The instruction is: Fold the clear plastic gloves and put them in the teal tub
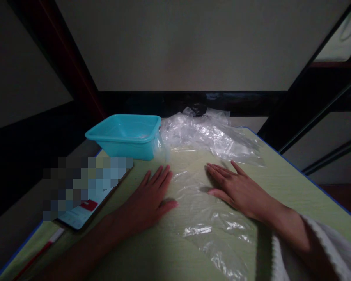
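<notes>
A clear plastic bag [199,199] lies spread over the green tabletop, creased and shiny toward its near end. My left hand [152,197] rests palm down at the bag's left side, fingers stretched out and thumb pointing right. On the opposite side, my right hand [232,185] is laid flat with its fingers extended toward the middle and its thumb a little apart. Neither hand grips anything. Behind them sits a crumpled heap of clear plastic bags [199,130].
A turquoise plastic basin [125,148] stands at the back left. Left of my left hand lies a smartphone [78,218], partly blurred out, with a red and white cable [51,240] at its near end. The table [298,195] has a blue edge; a wall panel rises behind it.
</notes>
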The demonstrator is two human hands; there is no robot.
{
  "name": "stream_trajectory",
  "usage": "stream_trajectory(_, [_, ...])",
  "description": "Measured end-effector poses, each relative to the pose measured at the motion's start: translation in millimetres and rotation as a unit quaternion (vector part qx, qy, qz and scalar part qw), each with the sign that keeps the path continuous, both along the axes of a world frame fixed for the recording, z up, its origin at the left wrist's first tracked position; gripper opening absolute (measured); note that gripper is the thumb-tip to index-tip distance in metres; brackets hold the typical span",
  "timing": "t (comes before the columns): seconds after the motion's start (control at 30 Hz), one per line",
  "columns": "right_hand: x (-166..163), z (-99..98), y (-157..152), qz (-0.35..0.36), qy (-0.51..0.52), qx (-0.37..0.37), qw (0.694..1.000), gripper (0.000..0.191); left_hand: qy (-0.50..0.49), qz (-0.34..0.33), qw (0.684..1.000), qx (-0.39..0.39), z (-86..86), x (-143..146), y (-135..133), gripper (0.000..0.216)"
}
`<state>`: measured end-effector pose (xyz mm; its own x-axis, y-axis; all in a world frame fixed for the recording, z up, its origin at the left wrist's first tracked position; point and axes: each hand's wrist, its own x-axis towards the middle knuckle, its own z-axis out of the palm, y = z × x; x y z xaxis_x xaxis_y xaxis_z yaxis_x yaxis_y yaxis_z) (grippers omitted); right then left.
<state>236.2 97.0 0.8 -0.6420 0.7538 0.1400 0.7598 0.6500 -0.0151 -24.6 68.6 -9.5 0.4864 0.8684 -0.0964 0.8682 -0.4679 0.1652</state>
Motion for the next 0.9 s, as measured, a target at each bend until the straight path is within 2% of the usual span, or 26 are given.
stream_trajectory(0.37, [4, -3.9, 7, 0.004, -0.004, -0.013, 1.0, 0.069, -0.002, 0.004, 1.0, -0.006, 3.2, 2, -1, 0.066])
stream_trajectory(0.53, [0, 5.8, 1, 0.029, 0.019, -0.028, 0.999, 0.065, -0.005, 0.001, 1.0, 0.013, 3.4, 0, -3, 0.064])
stream_trajectory(0.63, [-3, 22.2, -8, 0.106, 0.065, -0.069, 0.99, 0.051, -0.07, -0.036, 0.994, 0.07, 1.8, -1, -8, 0.058])
stream_trajectory(0.73, [-7, 38.1, -20, 0.184, 0.085, -0.184, 0.962, 0.026, -0.17, -0.086, 0.977, 0.089, 2.2, 2, -16, 0.051])
stream_trajectory(0.8, [-9, 44.1, -29, 0.208, 0.074, -0.219, 0.95, 0.02, -0.233, -0.103, 0.965, 0.058, 4.6, 7, -24, 0.052])
stream_trajectory(0.9, [-9, 46.0, -39, 0.219, 0.071, -0.235, 0.944, 0.031, -0.289, -0.108, 0.95, -0.044, 8.6, 15, -36, 0.06])
